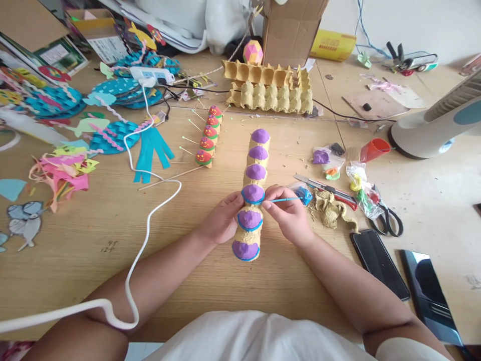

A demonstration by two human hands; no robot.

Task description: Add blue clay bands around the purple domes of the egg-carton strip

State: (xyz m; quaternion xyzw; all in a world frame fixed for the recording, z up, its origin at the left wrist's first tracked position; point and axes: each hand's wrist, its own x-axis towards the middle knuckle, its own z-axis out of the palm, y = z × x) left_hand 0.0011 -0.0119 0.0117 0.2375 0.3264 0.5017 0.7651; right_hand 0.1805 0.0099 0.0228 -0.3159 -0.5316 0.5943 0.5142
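An egg carton strip (249, 235) with several bumps covered in purple clay points away from me in the middle. Blue clay edging runs along the lower rims of the three nearest bumps. My left hand (225, 218) grips the strip's left side, thumb beside the third bump from the near end. On the other side, my right hand (287, 213) pinches a thin strand of blue clay (282, 200) between thumb and forefinger at that bump's edge. The strand's free end stretches right, toward a lump of blue clay (305, 194) in plastic wrap.
A painted red and green caterpillar (208, 143) with pins stands left of the strip. A white cable (150, 215) crosses the left side. Rightward lie a utility knife (330, 189), scissors (387, 220), clay scraps (330, 213) and a phone (379, 263). Egg cartons (276, 98) sit behind.
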